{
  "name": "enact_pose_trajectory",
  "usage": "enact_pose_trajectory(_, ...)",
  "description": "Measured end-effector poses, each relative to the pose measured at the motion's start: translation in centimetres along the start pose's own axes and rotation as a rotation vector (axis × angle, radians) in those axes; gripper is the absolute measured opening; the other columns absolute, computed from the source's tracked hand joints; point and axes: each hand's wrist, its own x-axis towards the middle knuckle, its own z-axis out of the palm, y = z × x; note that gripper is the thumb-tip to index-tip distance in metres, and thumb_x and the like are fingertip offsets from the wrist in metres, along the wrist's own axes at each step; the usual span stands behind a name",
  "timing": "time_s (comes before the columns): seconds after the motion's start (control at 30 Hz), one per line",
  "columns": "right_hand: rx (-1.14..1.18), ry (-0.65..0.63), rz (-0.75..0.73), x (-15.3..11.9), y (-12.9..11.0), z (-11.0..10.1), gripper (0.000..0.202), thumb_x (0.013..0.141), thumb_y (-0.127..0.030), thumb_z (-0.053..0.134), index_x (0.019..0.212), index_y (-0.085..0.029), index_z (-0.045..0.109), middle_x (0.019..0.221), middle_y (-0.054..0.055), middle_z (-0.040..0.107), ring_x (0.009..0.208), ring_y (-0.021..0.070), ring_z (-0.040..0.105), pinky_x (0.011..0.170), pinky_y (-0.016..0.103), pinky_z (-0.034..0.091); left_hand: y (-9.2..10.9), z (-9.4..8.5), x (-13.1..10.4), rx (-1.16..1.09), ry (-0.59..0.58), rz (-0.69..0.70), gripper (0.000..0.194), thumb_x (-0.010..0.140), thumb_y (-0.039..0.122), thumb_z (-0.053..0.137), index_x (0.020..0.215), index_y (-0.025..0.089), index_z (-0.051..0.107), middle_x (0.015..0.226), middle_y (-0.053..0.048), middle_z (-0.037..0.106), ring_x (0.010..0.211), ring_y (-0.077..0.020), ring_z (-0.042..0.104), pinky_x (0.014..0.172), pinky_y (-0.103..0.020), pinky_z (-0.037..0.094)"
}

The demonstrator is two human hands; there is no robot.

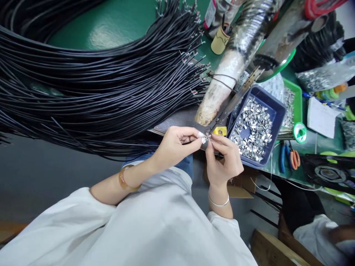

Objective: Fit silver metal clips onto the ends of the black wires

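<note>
My left hand [177, 146] is closed in a pinch on a black cable, of which a short dark length shows between the fingers. White wrapping covers a fingertip of that hand. My right hand [225, 157] meets it fingertip to fingertip, pinching a small shiny metal piece [207, 137] at the cable's end. The fingers partly hide both, so I cannot tell whether the piece is around the cable or beside it. Just right of my hands stands a dark blue bin [278, 107] holding many small silver metal clips [253, 122].
A thick bundle of black cables [111, 81] with stripped ends covers the left of the green table [122, 26]. A plastic-wrapped post [222, 85] rises close beyond my hands. Rightward are a green tray [298, 99], blue-handled pliers [283, 159] and a black fan [330, 171]. Another person sits lower right.
</note>
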Motion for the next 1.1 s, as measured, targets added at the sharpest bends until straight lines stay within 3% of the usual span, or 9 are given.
enact_pose_trajectory(0.4, 0.077, 0.041, 0.081, 0.5, 0.2, 0.3, 0.025, 0.082, -0.008, 0.073, 0.098, -0.027, 0.071, 0.102, 0.000, 0.076, 0.090, 0.0170, 0.075, 0.079, 0.035, 0.066, 0.4, 0.7, 0.4, 0.009, 0.083, 0.001, 0.010, 0.078, 0.022, 0.071, 0.079, 0.013, 0.076, 0.079, -0.004, 0.076, 0.071, -0.0121, 0.068, 0.069, -0.021, 0.057)
enact_pose_trajectory(0.83, 0.103, -0.005, 0.032, 0.2, -0.1, 0.0, 0.020, 0.082, -0.007, 0.071, 0.092, -0.022, 0.063, 0.101, 0.004, 0.078, 0.087, 0.0144, 0.076, 0.077, 0.027, 0.065, 0.6, 0.2, 0.2, 0.010, 0.005, -0.041, 0.009, 0.081, 0.020, 0.071, 0.078, 0.012, 0.075, 0.072, -0.002, 0.070, 0.061, -0.0074, 0.057, 0.060, -0.018, 0.047)
enact_pose_trajectory(0.9, 0.127, -0.029, 0.086, 0.1, 0.2, -0.1, 0.016, 0.086, -0.011, 0.068, 0.093, -0.024, 0.062, 0.095, 0.001, 0.078, 0.084, 0.0148, 0.077, 0.074, 0.028, 0.065, 0.6, -0.1, -0.1, 0.091, -0.052, -0.065, 0.011, 0.082, 0.019, 0.068, 0.077, 0.011, 0.073, 0.063, 0.001, 0.064, 0.055, -0.0063, 0.050, 0.053, -0.018, 0.040)
enact_pose_trajectory(0.97, 0.146, 0.008, 0.156, -0.3, 0.8, -0.6, 0.012, 0.088, -0.015, 0.066, 0.094, -0.024, 0.063, 0.084, -0.001, 0.076, 0.074, 0.0157, 0.076, 0.064, 0.029, 0.064, 0.8, -0.4, -0.7, 0.233, -0.210, -0.075, 0.011, 0.081, 0.016, 0.065, 0.076, 0.011, 0.073, 0.057, 0.002, 0.058, 0.051, -0.0060, 0.045, 0.050, -0.019, 0.035)
enact_pose_trajectory(1.03, 0.122, 0.124, 0.196, -1.0, 1.7, -1.8, 0.004, 0.089, -0.022, 0.066, 0.092, -0.025, 0.064, 0.068, -0.003, 0.068, 0.055, 0.0158, 0.068, 0.050, 0.031, 0.058, 0.9, -0.8, -1.3, 0.384, -0.435, -0.033, 0.011, 0.080, 0.013, 0.064, 0.077, 0.012, 0.075, 0.060, 0.001, 0.062, 0.054, -0.0077, 0.050, 0.053, -0.021, 0.038)
enact_pose_trajectory(1.1, 0.090, 0.193, 0.201, -1.8, 2.5, -3.9, 0.010, 0.094, -0.034, 0.060, 0.087, -0.027, 0.062, 0.053, -0.006, 0.052, 0.041, 0.0151, 0.055, 0.043, 0.035, 0.051, 1.2, -1.3, -1.7, 0.459, -0.531, 0.071, 0.012, 0.082, 0.015, 0.066, 0.078, 0.014, 0.076, 0.070, -0.003, 0.071, 0.062, -0.0109, 0.059, 0.062, -0.023, 0.046)
